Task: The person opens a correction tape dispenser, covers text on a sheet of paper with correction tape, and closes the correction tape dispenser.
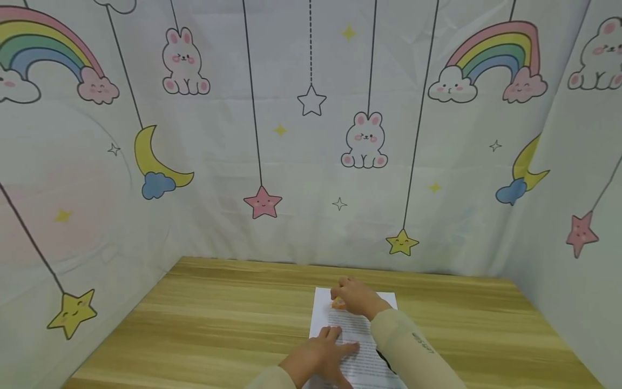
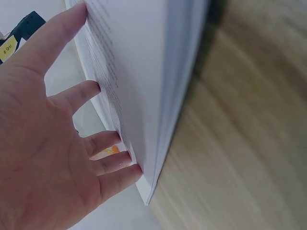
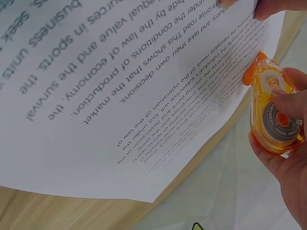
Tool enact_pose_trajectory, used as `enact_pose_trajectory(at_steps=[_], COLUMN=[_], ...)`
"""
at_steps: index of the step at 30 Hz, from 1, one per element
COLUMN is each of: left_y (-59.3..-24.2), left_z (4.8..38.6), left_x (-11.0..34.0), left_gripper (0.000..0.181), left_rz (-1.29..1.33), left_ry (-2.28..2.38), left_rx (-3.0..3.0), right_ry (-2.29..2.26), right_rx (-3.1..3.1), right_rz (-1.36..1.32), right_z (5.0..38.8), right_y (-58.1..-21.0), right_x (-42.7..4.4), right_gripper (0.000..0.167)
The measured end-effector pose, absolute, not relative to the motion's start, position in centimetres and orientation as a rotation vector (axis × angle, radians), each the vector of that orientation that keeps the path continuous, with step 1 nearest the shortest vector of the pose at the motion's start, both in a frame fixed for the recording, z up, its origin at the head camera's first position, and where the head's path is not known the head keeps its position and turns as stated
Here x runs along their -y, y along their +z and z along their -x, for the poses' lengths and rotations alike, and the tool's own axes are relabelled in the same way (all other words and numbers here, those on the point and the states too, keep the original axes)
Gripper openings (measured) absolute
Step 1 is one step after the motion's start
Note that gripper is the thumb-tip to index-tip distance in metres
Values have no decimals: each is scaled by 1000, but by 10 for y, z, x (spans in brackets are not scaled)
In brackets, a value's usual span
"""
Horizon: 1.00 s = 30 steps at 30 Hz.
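My right hand (image 1: 358, 298) grips an orange see-through correction tape (image 3: 276, 110) near the top of a printed sheet (image 1: 321, 308). In the right wrist view, the thumb lies over the dispenser's side and its orange tip touches the page by the lines of text. Lower down, my left hand (image 1: 322, 354) rests on the same sheet with its fingers spread. The left wrist view shows those fingertips (image 2: 129, 175) pressing on the page, which tops a thin stack of paper. A bit of the orange dispenser shows behind the left fingers there.
The papers lie on a wood-grain table (image 1: 233, 319). White curtains (image 1: 311, 232) printed with stars, rabbits and rainbows stand behind the table and at both sides. A dark object with a yellow label (image 2: 8, 48) shows at the upper left of the left wrist view.
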<state>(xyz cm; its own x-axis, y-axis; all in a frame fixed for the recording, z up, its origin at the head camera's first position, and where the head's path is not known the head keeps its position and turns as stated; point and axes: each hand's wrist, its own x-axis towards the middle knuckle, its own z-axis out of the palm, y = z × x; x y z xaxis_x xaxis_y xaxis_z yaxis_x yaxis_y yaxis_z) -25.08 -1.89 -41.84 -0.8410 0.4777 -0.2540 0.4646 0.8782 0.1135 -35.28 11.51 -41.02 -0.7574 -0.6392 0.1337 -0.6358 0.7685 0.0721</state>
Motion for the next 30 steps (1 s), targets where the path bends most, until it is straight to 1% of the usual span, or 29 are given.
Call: enact_pose_trajectory(at_steps=[16,23,30], left_y=[-419,-420,-418], left_z=[252,252,252], left_x=[17,17,16], left_gripper=[74,72,72], left_rz=[-695,-675,-657], left_ry=[69,83,106], left_rx=[-2769,-2771,-2759], right_ry=[-36,-47,-36], right_rx=[2839,2841,2873], right_rz=[-982,-973,-932], right_z=[352,353,351], right_y=[-409,-411,-410], right_x=[-123,-126,-129], right_gripper=[18,15,20])
